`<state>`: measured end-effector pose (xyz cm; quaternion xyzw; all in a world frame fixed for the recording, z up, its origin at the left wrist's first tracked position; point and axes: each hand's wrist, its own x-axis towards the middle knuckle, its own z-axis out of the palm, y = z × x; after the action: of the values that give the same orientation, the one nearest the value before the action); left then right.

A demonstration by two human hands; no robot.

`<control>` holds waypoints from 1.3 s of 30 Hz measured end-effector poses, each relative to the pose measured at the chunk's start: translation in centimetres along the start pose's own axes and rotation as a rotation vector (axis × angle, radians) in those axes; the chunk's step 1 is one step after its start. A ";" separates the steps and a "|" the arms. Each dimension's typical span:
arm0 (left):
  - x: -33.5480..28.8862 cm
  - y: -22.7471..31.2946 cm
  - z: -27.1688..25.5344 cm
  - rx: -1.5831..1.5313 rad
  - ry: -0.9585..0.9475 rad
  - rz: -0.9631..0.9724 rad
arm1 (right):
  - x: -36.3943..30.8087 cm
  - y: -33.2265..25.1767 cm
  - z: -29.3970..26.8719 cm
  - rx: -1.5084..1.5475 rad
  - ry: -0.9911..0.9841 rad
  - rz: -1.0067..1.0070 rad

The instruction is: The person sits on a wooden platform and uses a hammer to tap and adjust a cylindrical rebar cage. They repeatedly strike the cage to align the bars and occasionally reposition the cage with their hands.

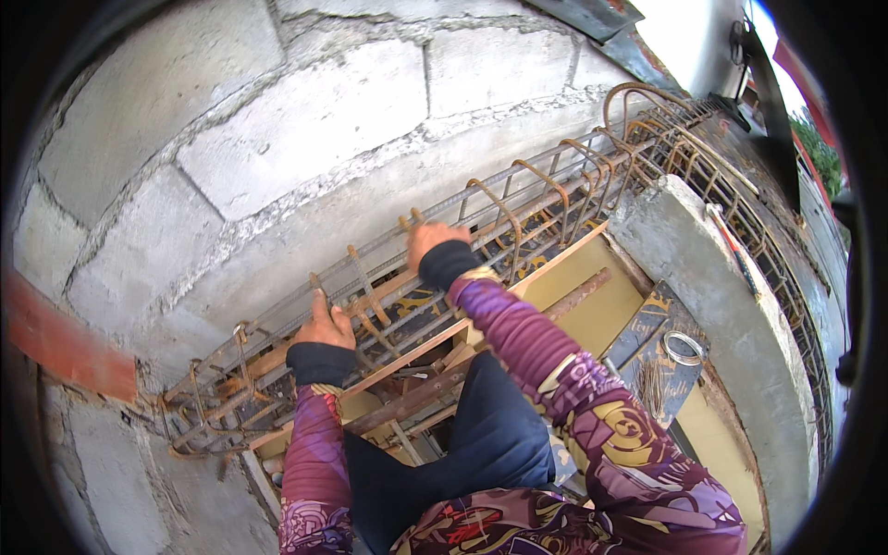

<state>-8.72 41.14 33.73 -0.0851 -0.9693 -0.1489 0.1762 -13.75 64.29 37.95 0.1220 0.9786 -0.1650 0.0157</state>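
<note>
A long rebar cage [504,217] of lengthwise bars and bent rusty stirrups lies along the block wall. My left hand [324,326] is at its near long side, fingers closed around a stirrup [315,280] whose rusty end sticks up above the fingertips. Farther right along the cage, my right hand [433,242] is closed on another stirrup [414,215] at the upper bars. Between the hands, a rusty stirrup [363,277] leans across the bars. The undersides of both hands are hidden.
A grey block wall [314,120] rises behind the cage. Wooden formwork [425,355] edges its near side. At right are a concrete beam [712,268], more rebar [740,194], a coil of wire [684,348] and a bundle of tie wires [651,387] on a dark panel.
</note>
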 end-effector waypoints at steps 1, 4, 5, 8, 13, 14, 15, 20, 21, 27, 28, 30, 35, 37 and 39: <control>0.0 -0.5 0.2 -0.007 -0.035 -0.013 | 1.2 0.7 0.1 -0.109 0.056 0.023; 0.0 -1.1 1.0 -0.025 0.064 0.023 | 3.4 5.7 -0.4 -0.092 0.257 0.068; 0.0 -0.7 0.8 -0.013 0.023 -0.005 | 3.3 7.3 -0.6 -0.078 0.282 -0.025; -0.1 -0.5 -0.6 0.025 -0.092 -0.036 | 3.3 7.4 0.0 -0.069 0.343 -0.141; 0.0 -0.6 -0.1 0.001 -0.006 0.011 | 3.0 6.7 0.3 -0.003 0.318 -0.123; -0.4 -0.8 0.2 0.014 0.022 0.026 | 2.8 6.7 0.7 -0.006 0.302 -0.113; -0.4 -0.8 0.5 0.020 0.058 0.048 | 2.7 6.8 1.0 -0.011 0.296 -0.099; -0.4 -1.3 0.5 0.011 0.067 0.018 | 2.7 5.9 1.0 0.070 0.272 -0.077; -0.3 -1.1 0.6 0.004 0.069 0.021 | 2.0 5.8 0.1 0.083 0.282 -0.080; -0.3 -1.6 1.8 0.046 0.096 0.042 | 1.6 9.6 -2.8 0.283 0.479 -0.096; -0.3 -1.8 2.1 0.034 0.112 0.061 | 2.6 11.6 -2.7 0.203 0.618 -0.074; -0.3 -2.2 2.4 0.022 0.149 0.092 | 4.3 15.0 -3.6 0.045 0.886 -0.033; -0.5 -1.9 2.3 0.062 0.128 0.091 | 6.3 20.6 -7.2 -0.139 0.540 0.311; -0.5 -1.5 1.8 0.050 0.140 0.094 | 7.2 22.1 -7.1 -0.155 0.437 0.309; -0.4 -1.4 1.6 0.066 0.142 0.093 | 7.7 22.6 -7.2 -0.133 0.338 0.287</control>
<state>-9.18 40.31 31.84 -0.1133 -0.9537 -0.1143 0.2539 -15.61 89.14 37.04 0.2844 0.9487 -0.0734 -0.1173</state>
